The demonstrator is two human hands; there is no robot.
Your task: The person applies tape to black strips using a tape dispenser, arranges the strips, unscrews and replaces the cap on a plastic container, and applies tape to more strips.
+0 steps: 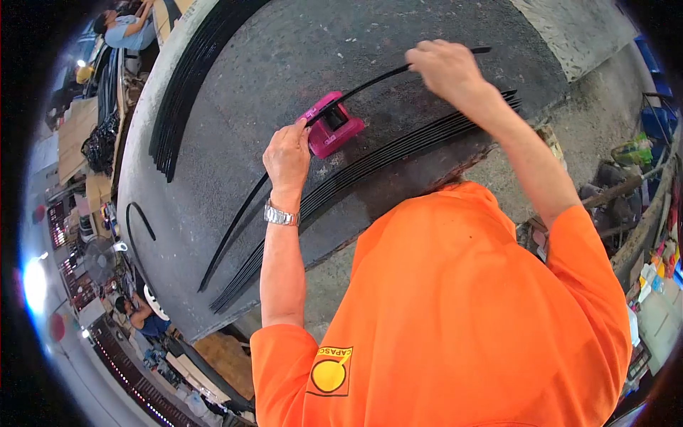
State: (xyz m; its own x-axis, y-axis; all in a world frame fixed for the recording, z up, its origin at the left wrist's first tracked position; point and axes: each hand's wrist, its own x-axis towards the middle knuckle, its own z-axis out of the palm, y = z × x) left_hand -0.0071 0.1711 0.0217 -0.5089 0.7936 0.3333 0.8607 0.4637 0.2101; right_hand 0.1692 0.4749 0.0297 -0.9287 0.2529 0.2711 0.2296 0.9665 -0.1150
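A long, thin black strip (380, 76) runs in a curve across the grey work table, from upper right to lower left. My left hand (286, 158), with a metal watch on the wrist, is closed around the strip just left of a pink device (336, 129) with a black middle. The strip passes over the top of this device. My right hand (447, 69) pinches the strip near its far right end, and a short tail sticks out past the fingers. A bundle of similar black strips (384, 158) lies along the table's near edge.
Another thick bundle of black strips (186, 89) curves along the table's left side. A short bent strip (142, 220) lies at the lower left. Two other people, one in a light-blue shirt (131, 34) and one in a dark top (153, 325), are off to the left.
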